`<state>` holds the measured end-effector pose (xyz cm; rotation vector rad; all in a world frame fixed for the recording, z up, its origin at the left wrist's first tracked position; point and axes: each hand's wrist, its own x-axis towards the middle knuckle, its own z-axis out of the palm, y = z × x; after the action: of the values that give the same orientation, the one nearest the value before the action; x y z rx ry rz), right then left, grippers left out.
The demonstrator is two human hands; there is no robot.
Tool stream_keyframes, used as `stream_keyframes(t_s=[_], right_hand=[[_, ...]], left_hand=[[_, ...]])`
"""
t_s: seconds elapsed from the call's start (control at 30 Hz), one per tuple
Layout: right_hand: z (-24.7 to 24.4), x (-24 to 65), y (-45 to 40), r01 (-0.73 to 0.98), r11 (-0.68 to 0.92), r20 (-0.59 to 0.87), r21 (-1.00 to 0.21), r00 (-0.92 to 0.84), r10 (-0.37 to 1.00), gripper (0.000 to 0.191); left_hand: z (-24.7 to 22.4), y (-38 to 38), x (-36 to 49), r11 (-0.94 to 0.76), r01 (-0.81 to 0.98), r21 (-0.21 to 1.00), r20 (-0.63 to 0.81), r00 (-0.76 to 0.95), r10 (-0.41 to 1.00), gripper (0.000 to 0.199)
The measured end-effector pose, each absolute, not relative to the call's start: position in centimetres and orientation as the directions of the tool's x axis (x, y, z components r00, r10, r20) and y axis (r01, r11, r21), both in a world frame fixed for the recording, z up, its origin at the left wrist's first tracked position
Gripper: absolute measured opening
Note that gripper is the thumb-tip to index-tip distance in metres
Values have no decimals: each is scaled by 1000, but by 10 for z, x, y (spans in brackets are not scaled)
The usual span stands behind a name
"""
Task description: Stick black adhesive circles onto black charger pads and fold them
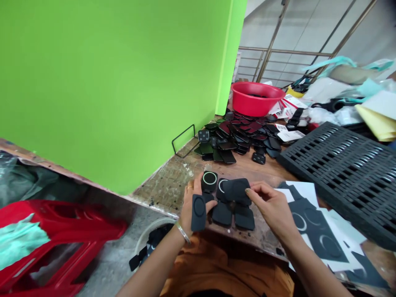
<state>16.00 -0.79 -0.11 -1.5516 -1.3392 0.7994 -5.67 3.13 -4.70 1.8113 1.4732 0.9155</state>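
My right hand (272,204) pinches a thin black square sheet (235,189) at its right edge, above a group of black square pads. The sheet partly covers a pad with a pale ring (221,186). My left hand (191,206) rests at the left side of the group, fingers and thumb stretched apart and touching the pads there. A dark sticker with a ring outline (198,212) lies over the back of that hand. Near its fingertips sits another ringed pad (209,180). Two plain black pads (222,213) lie closest to the table's front edge.
Behind the group is a heap of black squares (238,134), with a red basin (256,99) beyond. To the right are a black slotted tray (343,173) and sticker sheets (321,231). A green panel (123,82) borders the left; a red stool (62,235) and a basket (145,237) stand below.
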Motion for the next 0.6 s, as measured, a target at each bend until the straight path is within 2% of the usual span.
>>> stream_keyframes(t_s=[0.17,0.3,0.47,0.6], right_hand=[[-12,174,-15,366,-83,0,-927,219,976,24],[-18,180,-21,280,-170,-95,-945,263,960,26],[-17,184,-29,-6,-237,-230,-972,255,939,25],[-7,185,-36,-268,-309,-359,-913,166,918,22]], left_hand=[[-52,42,-72,-160,507,847,82,172,982,85],[-43,50,-87,-34,317,948,-15,148,989,71],[-30,49,-94,222,78,972,-231,150,961,65],[-21,34,-81,388,-121,914,-315,392,864,48]])
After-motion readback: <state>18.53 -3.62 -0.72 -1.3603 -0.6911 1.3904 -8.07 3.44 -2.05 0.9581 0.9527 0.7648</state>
